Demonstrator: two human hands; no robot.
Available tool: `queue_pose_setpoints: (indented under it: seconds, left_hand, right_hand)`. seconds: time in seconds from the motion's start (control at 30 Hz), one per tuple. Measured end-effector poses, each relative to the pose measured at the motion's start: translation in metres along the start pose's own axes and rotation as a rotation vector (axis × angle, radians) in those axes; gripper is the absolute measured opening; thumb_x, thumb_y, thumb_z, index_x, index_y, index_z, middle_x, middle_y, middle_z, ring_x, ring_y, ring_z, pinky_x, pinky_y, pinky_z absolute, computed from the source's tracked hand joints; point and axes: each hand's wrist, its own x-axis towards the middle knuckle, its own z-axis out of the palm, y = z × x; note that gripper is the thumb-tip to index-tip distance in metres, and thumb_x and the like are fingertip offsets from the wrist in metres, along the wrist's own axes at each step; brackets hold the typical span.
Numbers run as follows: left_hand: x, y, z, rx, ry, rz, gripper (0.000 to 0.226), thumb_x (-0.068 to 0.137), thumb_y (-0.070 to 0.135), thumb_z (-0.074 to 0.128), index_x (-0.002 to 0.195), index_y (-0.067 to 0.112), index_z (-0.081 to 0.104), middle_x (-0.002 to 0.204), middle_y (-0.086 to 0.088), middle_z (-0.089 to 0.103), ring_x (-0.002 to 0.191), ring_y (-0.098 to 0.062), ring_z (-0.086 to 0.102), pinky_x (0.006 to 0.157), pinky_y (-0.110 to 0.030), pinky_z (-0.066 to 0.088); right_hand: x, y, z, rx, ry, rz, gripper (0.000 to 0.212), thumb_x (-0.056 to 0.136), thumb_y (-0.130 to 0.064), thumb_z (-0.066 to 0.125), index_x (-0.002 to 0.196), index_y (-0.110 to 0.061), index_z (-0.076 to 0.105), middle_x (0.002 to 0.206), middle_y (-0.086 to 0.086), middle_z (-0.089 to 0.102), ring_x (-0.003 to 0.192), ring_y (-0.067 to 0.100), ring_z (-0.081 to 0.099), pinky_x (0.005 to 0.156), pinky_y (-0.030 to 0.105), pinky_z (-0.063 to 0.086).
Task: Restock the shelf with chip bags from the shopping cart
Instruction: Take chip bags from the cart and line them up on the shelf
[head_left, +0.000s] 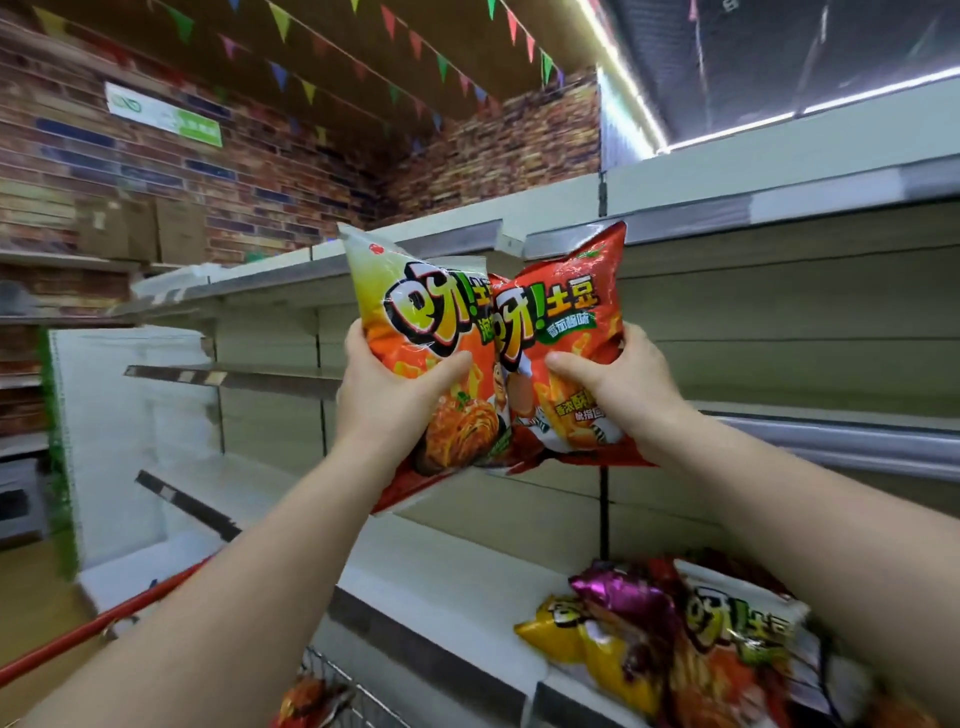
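Overhead, left hand (395, 395) clamped on glossy yellow-orange bag (415, 332), right hand (618, 384) clamped on crinkled red bag (566, 312) overlapping beside it, flat shelf (727, 332) behind.

The low white shelf (457, 587) holds a small pile of chip bags (691, 639) on its right side, lying flat

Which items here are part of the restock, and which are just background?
Job:
- left hand gripping yellow-orange chip bag
- right hand gripping red chip bag
- chip bags on lower shelf
- shopping cart
- shelf unit

Background:
- cardboard boxes
- pennant bunting
- green sign
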Motion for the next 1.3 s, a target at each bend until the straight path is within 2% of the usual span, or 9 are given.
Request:
queue_pose_setpoints:
  seconds: [0.07, 0.3, 0.43, 0.57, 0.7, 0.87, 0.97, 1.13, 1.3]
  left_hand:
    - [-0.005, 0.008, 0.013, -0.037, -0.042, 0.003, 0.094, 0.066, 0.043, 0.081, 0.142, 0.027, 0.028, 0.125, 0.005, 0.054, 0.116, -0.020, 0.053, 0.102, -0.046, 0.043]
    - [-0.013, 0.038, 0.053, -0.180, -0.229, 0.080, 0.095, 0.063, 0.046, 0.082, 0.140, 0.029, 0.030, 0.127, 0.006, 0.054, 0.116, -0.019, 0.054, 0.102, -0.046, 0.044]
    - [-0.021, 0.050, 0.072, -0.264, -0.336, 0.099, 0.095, 0.065, 0.042, 0.082, 0.142, 0.027, 0.028, 0.124, 0.008, 0.053, 0.114, -0.016, 0.052, 0.103, -0.038, 0.041]
    - [-0.035, 0.061, 0.091, -0.319, -0.459, 0.112, 0.097, 0.066, 0.042, 0.081, 0.145, 0.025, 0.026, 0.127, 0.005, 0.052, 0.121, -0.019, 0.049, 0.104, -0.038, 0.039]
    - [-0.054, 0.071, 0.111, -0.388, -0.569, 0.107, 0.097, 0.067, 0.040, 0.081, 0.144, 0.025, 0.026, 0.117, 0.009, 0.050, 0.117, -0.019, 0.050, 0.101, -0.036, 0.040]
    - [-0.076, 0.086, 0.132, -0.443, -0.674, 0.104, 0.100, 0.064, 0.044, 0.082, 0.144, 0.026, 0.025, 0.126, 0.005, 0.053, 0.119, -0.021, 0.051, 0.105, -0.045, 0.040]
    - [-0.092, 0.099, 0.143, -0.471, -0.720, 0.099, 0.099, 0.066, 0.043, 0.082, 0.144, 0.026, 0.024, 0.129, 0.001, 0.054, 0.119, -0.023, 0.052, 0.104, -0.046, 0.040]
    - [-0.124, 0.127, 0.166, -0.513, -0.776, 0.084, 0.097, 0.065, 0.040, 0.082, 0.143, 0.026, 0.026, 0.116, 0.006, 0.052, 0.116, -0.022, 0.053, 0.104, -0.046, 0.041]
    - [-0.162, 0.164, 0.200, -0.543, -0.793, 0.086, 0.100, 0.062, 0.044, 0.083, 0.143, 0.027, 0.027, 0.115, 0.007, 0.052, 0.117, -0.024, 0.053, 0.103, -0.048, 0.041]
  right_hand:
    - [-0.008, -0.002, -0.020, -0.036, 0.052, 0.015, 0.067, 0.073, -0.040, 0.075, 0.128, -0.018, 0.045, 0.114, -0.002, 0.057, 0.103, 0.018, 0.057, 0.091, 0.039, 0.049]
    - [-0.032, -0.017, -0.082, -0.154, 0.274, 0.029, 0.066, 0.073, -0.039, 0.076, 0.127, -0.017, 0.045, 0.108, -0.005, 0.055, 0.102, 0.017, 0.056, 0.090, 0.036, 0.048]
    - [-0.049, -0.024, -0.106, -0.204, 0.395, 0.069, 0.063, 0.071, -0.038, 0.077, 0.124, -0.018, 0.048, 0.107, -0.005, 0.057, 0.104, 0.019, 0.058, 0.093, 0.040, 0.048]
    - [-0.076, -0.028, -0.128, -0.296, 0.517, 0.110, 0.063, 0.072, -0.039, 0.077, 0.124, -0.018, 0.048, 0.105, -0.005, 0.056, 0.104, 0.018, 0.057, 0.090, 0.036, 0.047]
    - [-0.099, -0.032, -0.151, -0.363, 0.628, 0.148, 0.062, 0.070, -0.039, 0.078, 0.122, -0.017, 0.051, 0.104, -0.005, 0.057, 0.103, 0.017, 0.057, 0.091, 0.036, 0.048]
    - [-0.125, -0.038, -0.180, -0.420, 0.698, 0.183, 0.062, 0.071, -0.039, 0.077, 0.122, -0.018, 0.049, 0.103, -0.006, 0.056, 0.098, 0.015, 0.055, 0.090, 0.035, 0.047]
    - [-0.138, -0.038, -0.201, -0.436, 0.731, 0.207, 0.065, 0.070, -0.040, 0.078, 0.123, -0.018, 0.048, 0.108, -0.004, 0.059, 0.104, 0.018, 0.057, 0.093, 0.039, 0.048]
    - [-0.159, -0.040, -0.244, -0.453, 0.762, 0.221, 0.062, 0.070, -0.040, 0.078, 0.122, -0.020, 0.049, 0.108, -0.005, 0.060, 0.104, 0.017, 0.058, 0.091, 0.036, 0.047]
    - [-0.179, -0.041, -0.305, -0.455, 0.764, 0.218, 0.051, 0.072, -0.038, 0.077, 0.111, -0.024, 0.047, 0.103, -0.007, 0.057, 0.098, 0.015, 0.056, 0.085, 0.031, 0.045]
